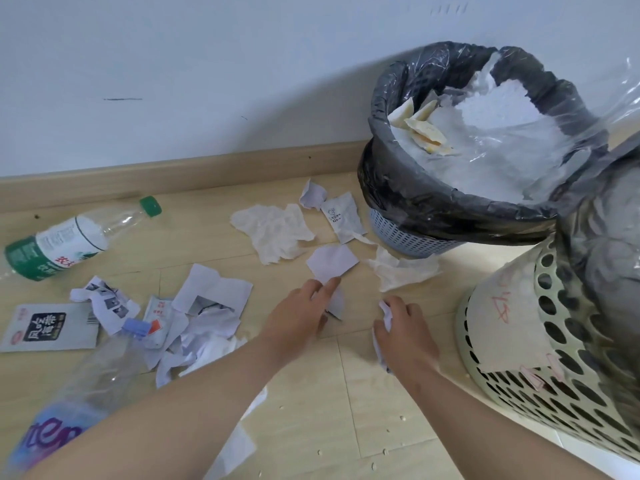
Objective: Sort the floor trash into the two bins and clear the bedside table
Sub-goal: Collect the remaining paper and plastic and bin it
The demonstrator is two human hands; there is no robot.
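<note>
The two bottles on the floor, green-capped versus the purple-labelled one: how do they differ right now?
The green-capped bottle lies by the baseboard, far from the hands, with a green and white label. The purple-labelled bottle lies nearer the camera beside the left arm, has a pale blue cap, and its cap end rests on the paper scraps. The green-capped one lies on bare floor. Both are clear plastic, capped, lying on their sides and not yet binned.
</note>
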